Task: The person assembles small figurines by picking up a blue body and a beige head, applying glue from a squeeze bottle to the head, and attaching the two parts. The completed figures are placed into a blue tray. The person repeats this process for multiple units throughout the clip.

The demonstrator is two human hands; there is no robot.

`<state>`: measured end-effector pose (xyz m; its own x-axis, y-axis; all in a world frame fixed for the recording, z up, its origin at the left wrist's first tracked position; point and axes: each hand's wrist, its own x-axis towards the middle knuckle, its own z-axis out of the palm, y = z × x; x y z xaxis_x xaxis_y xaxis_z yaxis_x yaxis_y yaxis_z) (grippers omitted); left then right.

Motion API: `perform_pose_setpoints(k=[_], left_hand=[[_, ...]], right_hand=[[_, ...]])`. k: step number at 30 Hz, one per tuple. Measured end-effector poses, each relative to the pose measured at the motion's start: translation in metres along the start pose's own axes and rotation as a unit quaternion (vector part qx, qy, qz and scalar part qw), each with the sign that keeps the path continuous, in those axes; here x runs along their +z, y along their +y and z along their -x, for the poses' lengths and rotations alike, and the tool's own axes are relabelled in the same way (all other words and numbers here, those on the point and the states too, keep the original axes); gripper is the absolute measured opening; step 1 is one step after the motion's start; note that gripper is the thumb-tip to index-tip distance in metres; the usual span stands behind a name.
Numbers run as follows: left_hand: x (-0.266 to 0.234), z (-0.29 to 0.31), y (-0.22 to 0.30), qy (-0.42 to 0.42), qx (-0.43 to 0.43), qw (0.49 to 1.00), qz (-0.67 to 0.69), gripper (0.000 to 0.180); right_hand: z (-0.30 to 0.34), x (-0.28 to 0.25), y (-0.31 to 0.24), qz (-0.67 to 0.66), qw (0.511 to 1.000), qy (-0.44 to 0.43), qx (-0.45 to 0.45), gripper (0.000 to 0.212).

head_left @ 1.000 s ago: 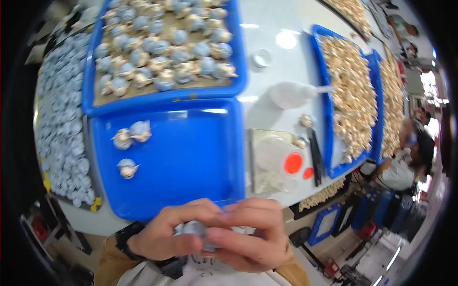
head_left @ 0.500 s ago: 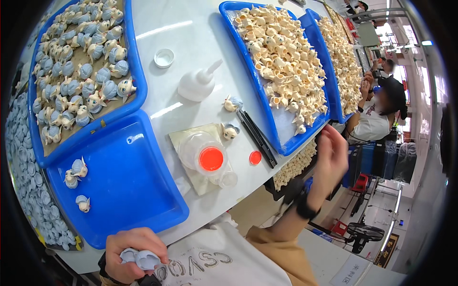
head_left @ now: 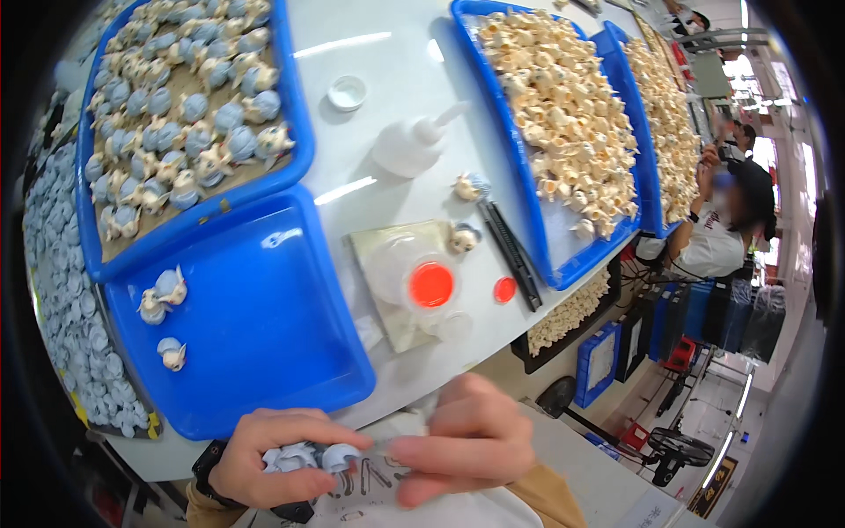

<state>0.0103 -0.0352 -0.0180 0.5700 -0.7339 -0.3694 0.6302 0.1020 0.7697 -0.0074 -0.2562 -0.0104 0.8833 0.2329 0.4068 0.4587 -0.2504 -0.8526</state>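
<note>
My left hand (head_left: 251, 444) is closed around a few hollow grey-blue plastic pieces (head_left: 289, 457), low in the view before my shirt. One rounded grey-blue piece (head_left: 340, 457) sits between its thumb and index finger. Facing it, my right hand (head_left: 484, 431) has curled fingers with thumb and index close together; what they pinch, if anything, is blurred. Beyond both hands is a blue tray (head_left: 255, 343) with joined figure heads (head_left: 172, 354), cream with grey-blue caps. A clear jar with a red centre (head_left: 430, 284) stands on a pad (head_left: 414, 337) on the white table.
At the upper left, another blue tray (head_left: 304, 132) holds many capped heads. Grey-blue pieces (head_left: 75, 326) fill the far left. Cream heads (head_left: 563, 114) fill blue trays at right. A white squeeze bottle (head_left: 409, 147), black tweezers (head_left: 510, 255) and red cap (head_left: 504, 289) lie between. A co-worker (head_left: 717, 229) sits right.
My right hand has come from the edge of the cream-head tray down to beside my left hand. My left hand has risen slightly and shifted right, still holding the grey-blue pieces.
</note>
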Motion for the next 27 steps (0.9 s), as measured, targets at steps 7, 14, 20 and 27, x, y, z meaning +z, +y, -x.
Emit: perform_pose_setpoints(k=[7, 14, 20, 27], left_hand=[[-0.002, 0.005, -0.009, 0.034, 0.015, 0.996, 0.076, 0.031], [0.003, 0.003, -0.004, 0.057, -0.008, 0.991, 0.123, 0.031], [0.002, 0.003, -0.004, 0.097, 0.010, 0.991, 0.094, 0.036], [0.004, 0.003, -0.009, 0.122, 0.019, 0.980, 0.153, 0.037]], right_hand=[[-0.004, 0.029, -0.003, -0.119, 0.988, -0.016, 0.096, 0.045], [0.005, 0.012, -0.001, -0.043, 0.998, 0.002, 0.053, 0.046], [0.032, -0.023, 0.007, 0.069, 0.960, 0.212, 0.168, 0.033], [0.034, -0.026, 0.023, 0.135, 0.957, 0.165, 0.198, 0.031]])
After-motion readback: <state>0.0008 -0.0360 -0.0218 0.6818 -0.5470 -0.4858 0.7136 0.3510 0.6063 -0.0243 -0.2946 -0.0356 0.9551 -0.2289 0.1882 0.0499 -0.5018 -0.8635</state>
